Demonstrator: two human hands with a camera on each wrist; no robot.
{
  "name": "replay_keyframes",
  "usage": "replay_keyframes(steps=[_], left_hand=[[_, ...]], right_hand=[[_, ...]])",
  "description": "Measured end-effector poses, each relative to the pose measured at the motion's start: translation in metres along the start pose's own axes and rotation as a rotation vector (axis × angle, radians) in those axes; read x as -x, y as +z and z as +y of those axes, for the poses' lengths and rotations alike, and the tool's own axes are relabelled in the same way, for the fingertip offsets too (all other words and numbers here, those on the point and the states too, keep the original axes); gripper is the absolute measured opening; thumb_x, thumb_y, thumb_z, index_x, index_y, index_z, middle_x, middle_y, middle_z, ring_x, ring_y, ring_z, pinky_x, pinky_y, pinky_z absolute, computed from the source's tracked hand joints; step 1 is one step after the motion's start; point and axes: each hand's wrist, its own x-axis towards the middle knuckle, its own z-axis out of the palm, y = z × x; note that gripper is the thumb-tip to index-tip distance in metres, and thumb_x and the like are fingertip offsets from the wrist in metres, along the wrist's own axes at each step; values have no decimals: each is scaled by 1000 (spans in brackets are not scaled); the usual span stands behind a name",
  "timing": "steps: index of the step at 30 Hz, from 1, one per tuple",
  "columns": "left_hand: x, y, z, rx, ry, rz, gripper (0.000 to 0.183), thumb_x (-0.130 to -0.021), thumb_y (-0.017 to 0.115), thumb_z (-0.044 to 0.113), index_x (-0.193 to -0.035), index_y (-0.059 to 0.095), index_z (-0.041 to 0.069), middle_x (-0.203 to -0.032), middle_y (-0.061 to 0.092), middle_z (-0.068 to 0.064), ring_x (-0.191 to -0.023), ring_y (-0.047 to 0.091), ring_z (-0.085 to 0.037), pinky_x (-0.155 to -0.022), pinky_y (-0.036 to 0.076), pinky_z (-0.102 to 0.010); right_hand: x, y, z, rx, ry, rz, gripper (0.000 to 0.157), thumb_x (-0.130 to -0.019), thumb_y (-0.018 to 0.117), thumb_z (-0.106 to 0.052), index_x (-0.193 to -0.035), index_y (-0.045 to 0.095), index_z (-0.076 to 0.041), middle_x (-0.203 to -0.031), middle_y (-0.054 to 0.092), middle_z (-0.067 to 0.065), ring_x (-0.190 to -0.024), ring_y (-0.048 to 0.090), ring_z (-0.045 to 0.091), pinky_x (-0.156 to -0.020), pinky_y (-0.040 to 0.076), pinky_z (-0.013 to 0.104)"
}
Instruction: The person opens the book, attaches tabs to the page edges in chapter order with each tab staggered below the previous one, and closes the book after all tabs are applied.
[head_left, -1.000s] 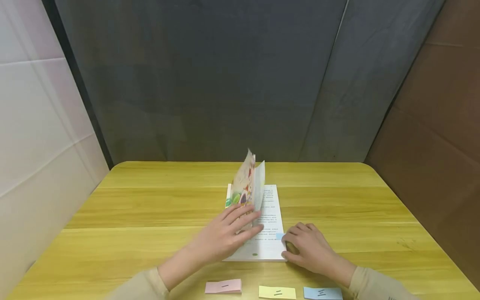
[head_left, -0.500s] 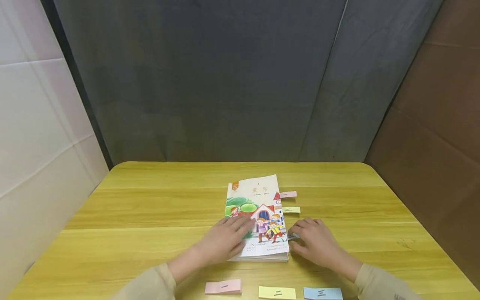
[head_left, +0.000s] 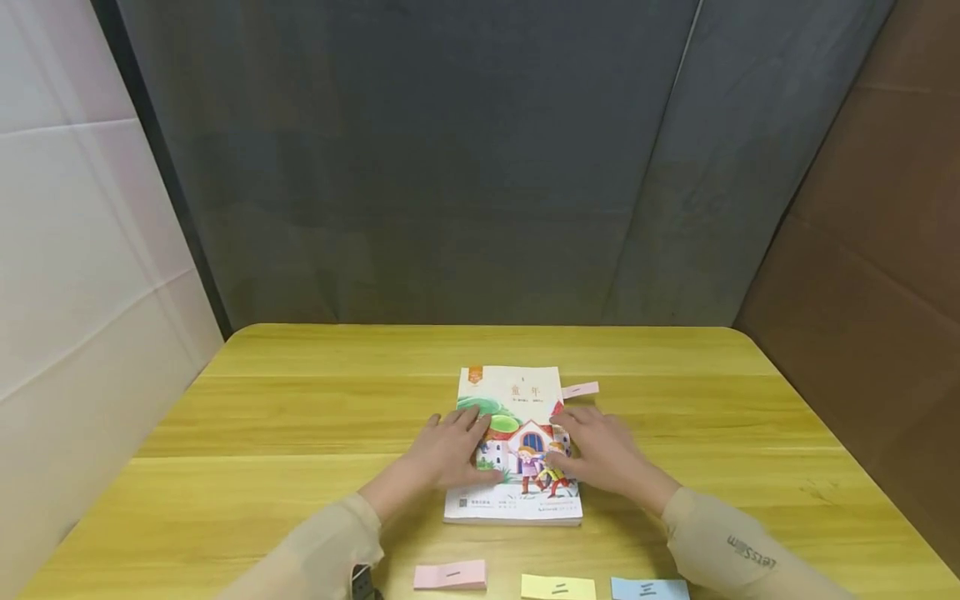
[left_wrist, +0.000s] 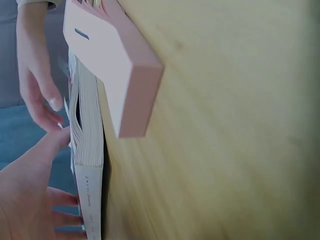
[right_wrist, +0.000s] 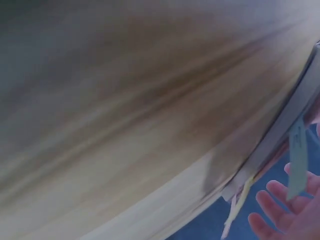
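Observation:
A closed paperback book (head_left: 528, 500) with a cartoon house and children on its cover lies mid-table. My left hand (head_left: 450, 450) rests on the cover's left side with fingers spread. On the opposite side, my right hand (head_left: 603, 450) lies over the right edge, fingertips on the cover. A pink tab (head_left: 581, 389) sticks out of the pages above the right hand. In the right wrist view, a yellow tab (right_wrist: 241, 200) and a pale blue tab (right_wrist: 297, 162) also stick out; the blue one hangs in front of the right hand's fingers. The right hand hides these two in the head view.
Along the table's front lie a pink pad of sticky notes (head_left: 450, 575), a yellow pad (head_left: 557, 587) and a blue pad (head_left: 649, 588), each marked with strokes. A dark curtain (head_left: 450, 167) rises behind the wooden table (head_left: 300, 400).
The raised cover and pages have come down and the book has closed flat. My right hand has moved from beside the lower right edge up onto the cover; the left stays at the left side.

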Motion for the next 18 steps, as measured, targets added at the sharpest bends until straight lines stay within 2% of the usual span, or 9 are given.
replay_keyframes(steps=[7,13,18], left_hand=[[-3,0,2,-43,-4,-28,87,-73,41,70,-136,34,10,-138,29,-13,-124,27,-31,-91,26,-56],[-2,-1,3,-49,-7,-46,87,-74,40,70,-136,33,10,-139,27,-12,-125,25,-32,-91,27,-55],[-3,0,1,-48,-7,-34,87,-73,41,70,-135,35,10,-138,29,-12,-124,27,-31,-91,27,-55]], right_hand=[[-4,8,1,5,18,-148,57,-81,52,-50,-123,50,-11,-127,43,14,-115,36,32,-85,32,56],[-4,7,1,0,28,-198,59,-82,49,-51,-125,48,-10,-129,40,14,-117,33,32,-87,29,56],[-5,8,1,-14,15,-203,59,-83,49,-49,-126,48,-9,-130,39,16,-118,32,34,-87,28,57]])
